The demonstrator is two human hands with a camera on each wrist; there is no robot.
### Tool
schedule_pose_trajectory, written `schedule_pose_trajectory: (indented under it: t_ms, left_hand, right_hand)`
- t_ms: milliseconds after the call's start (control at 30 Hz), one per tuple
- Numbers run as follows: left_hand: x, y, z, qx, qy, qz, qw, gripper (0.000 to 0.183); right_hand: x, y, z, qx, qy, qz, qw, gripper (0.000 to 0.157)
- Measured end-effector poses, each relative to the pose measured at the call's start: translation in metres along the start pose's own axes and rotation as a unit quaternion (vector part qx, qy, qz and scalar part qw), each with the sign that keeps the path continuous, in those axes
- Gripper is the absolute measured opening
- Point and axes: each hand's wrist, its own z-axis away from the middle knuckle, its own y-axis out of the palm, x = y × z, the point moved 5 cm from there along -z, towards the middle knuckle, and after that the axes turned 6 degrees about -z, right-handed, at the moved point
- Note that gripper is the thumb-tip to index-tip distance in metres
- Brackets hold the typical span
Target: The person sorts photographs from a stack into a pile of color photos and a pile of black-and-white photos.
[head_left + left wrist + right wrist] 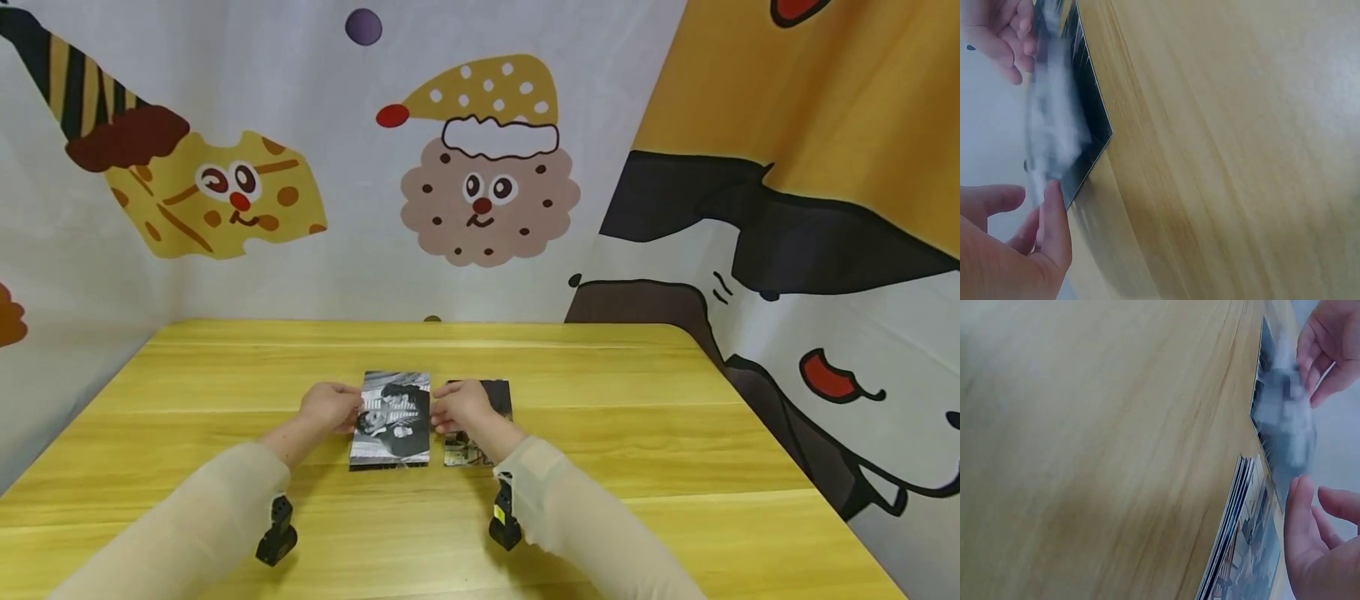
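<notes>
A black-and-white photo card (393, 425) showing two figures is between the hands, and looks blurred in both wrist views. Under it, a darker card (1088, 103) with a sharp corner lies on the table. My left hand (330, 407) is at its left side, with fingertips by the edge and the thumb (1007, 197) apart from them. At its right side is my right hand (467, 406), fingers fairly straight and thumb (1338, 503) apart. Beneath the right hand and wrist lies a stack of picture cards (1241, 544), partly hidden in the head view.
The wooden table (637, 417) extends around the cards. Behind it hangs a white curtain (300, 83) with cartoon prints, which continues down the right side. A small black camera (277, 531) is on the left wrist, another (505, 517) on the right.
</notes>
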Motion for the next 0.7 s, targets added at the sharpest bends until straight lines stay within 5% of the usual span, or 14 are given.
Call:
schedule_pose_trajectory:
  t_ms: [267, 467, 700]
  left_hand:
    - [-0.012, 0.003, 0.004, 0.013, 0.014, 0.009, 0.9998, 0.041]
    - [-0.027, 0.017, 0.005, 0.04, 0.026, 0.054, 0.9974, 0.043]
    - [-0.04, 0.037, 0.005, 0.047, 0.036, 0.052, 0.9969, 0.04]
  right_hand:
    - [0.005, -0.008, 0.003, 0.017, 0.002, 0.003, 1.0, 0.03]
    - [0.007, -0.026, 0.002, 0.02, -0.008, -0.006, 1.0, 0.035]
    - [0.009, -0.051, 0.004, 0.002, -0.022, 0.014, 1.0, 0.037]
